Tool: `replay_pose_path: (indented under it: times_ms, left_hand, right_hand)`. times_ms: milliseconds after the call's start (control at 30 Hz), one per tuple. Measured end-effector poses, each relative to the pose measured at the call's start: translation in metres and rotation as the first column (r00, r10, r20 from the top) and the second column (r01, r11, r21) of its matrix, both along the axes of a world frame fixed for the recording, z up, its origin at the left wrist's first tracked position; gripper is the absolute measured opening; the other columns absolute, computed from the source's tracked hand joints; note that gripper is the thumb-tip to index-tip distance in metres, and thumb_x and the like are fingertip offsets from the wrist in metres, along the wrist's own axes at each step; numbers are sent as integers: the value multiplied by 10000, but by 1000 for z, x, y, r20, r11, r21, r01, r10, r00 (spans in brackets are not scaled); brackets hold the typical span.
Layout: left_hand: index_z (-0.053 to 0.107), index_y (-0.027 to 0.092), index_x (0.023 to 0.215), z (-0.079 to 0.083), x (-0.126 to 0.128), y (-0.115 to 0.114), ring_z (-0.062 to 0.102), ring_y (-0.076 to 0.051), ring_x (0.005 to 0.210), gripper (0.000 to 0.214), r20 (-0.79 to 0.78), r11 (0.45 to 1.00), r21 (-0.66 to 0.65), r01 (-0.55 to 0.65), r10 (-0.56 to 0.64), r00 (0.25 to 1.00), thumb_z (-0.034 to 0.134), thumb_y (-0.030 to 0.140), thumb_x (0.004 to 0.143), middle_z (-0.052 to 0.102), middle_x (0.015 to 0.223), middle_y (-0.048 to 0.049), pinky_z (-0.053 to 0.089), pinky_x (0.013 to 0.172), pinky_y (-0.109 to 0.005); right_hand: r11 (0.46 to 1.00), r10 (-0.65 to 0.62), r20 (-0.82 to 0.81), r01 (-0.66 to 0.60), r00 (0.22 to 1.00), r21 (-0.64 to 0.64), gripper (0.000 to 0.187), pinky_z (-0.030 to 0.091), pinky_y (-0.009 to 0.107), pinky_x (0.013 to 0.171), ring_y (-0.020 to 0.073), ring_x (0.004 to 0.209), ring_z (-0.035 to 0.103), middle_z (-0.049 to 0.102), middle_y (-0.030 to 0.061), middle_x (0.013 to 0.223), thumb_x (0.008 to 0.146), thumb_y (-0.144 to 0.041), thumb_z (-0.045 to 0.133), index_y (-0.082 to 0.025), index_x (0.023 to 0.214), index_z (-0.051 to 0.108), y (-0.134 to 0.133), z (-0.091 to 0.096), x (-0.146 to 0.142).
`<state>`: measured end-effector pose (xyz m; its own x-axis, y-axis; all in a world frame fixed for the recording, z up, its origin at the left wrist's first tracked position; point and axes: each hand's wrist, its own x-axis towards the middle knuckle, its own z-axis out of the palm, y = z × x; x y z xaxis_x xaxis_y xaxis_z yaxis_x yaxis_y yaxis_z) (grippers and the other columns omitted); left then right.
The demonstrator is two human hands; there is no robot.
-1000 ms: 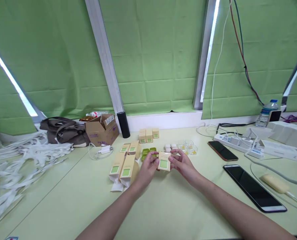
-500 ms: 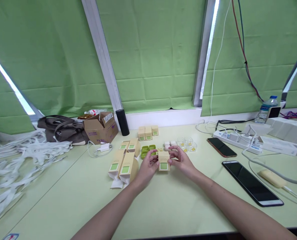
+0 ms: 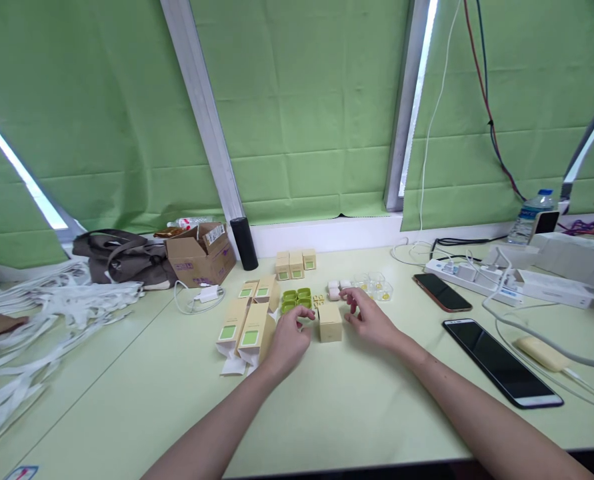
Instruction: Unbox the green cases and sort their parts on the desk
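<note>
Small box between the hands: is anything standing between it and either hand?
Nothing visible is in the way. The left hand and right hand flank the small box, each appearing just clear of its near side. The yellow pieces lie beyond the box, outside both gaps.

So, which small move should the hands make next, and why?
Probably bring the left hand and right hand inward to grip the small box: it stands on the table between them, and visible gaps suggest neither hand holds it.
</note>
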<state>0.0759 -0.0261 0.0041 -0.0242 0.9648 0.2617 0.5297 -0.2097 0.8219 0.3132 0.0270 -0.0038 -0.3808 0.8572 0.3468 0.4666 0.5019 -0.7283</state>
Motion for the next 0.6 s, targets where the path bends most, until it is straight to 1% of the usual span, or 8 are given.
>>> replay_pose_path:
  times_ms: [33,100,200,267,333,433,533,600]
  left_hand:
    - [676,208,968,1,-1,0,669,-255,1105,374,-21,1000,5,-17,17,1000,538,-41,725,737,1132,-84,519,972,-422]
    - [665,217,990,2,-1,-1,660,-257,1127,404,-44,1000,12,-24,24,999,532,-44,712,729,1148,-79,513,963,-412]
    - [644,223,1048,3,1,-2,654,-253,1155,440,-66,1000,5,4,-4,998,541,-38,709,723,1174,-74,503,973,-403]
    - [630,220,1048,3,2,-3,660,-250,1138,415,-85,1000,1,13,-13,996,550,-27,724,726,1149,-69,494,986,-407]
    - [621,219,1046,4,3,-2,666,-251,1118,395,-98,1000,0,9,-9,995,556,-21,739,730,1112,-65,489,988,-413]
    - [613,221,1034,4,3,-2,670,-250,1093,384,-109,1000,6,4,-3,994,560,-24,742,729,1065,-57,490,981,-410]
    - [608,218,1030,3,3,-3,664,-245,1086,392,-122,1000,17,8,-6,992,561,-36,735,711,1063,-60,492,993,-409]
    - [610,215,1039,2,3,-3,653,-245,1100,415,-129,1000,18,7,-5,992,558,-50,725,694,1077,-66,489,1013,-416]
  right_hand:
    - [1000,-2,16,2,1000,-5,465,543,362,786,214,924,627,608,80,1161,848,-141,550,-250,1300,525,1,0,2]
    - [997,70,14,-69,997,-39,504,536,342,769,192,874,631,593,67,1160,829,-120,538,-257,1313,509,2,0,4]
    - [975,203,-19,-204,979,-89,616,537,318,768,180,895,641,562,71,1226,791,-96,548,-272,1375,463,0,0,5]
    - [964,239,-30,-241,970,-109,687,541,316,780,186,937,648,545,83,1278,774,-87,565,-281,1420,432,-2,-1,5]
    - [963,241,-26,-242,970,-119,741,544,323,802,198,982,650,537,92,1324,755,-79,590,-290,1445,420,-4,-2,3]
    - [971,213,3,-211,977,-113,779,540,347,850,216,1022,641,550,95,1352,739,-97,658,-291,1457,425,-7,-3,0]
    - [981,181,39,-177,983,-81,796,528,386,899,241,1040,627,567,108,1357,772,-234,769,-275,1482,411,-14,-2,-5]
    - [989,143,54,-140,988,-54,800,517,409,910,253,1030,619,591,113,1324,794,-319,797,-263,1492,412,-18,-2,-11]
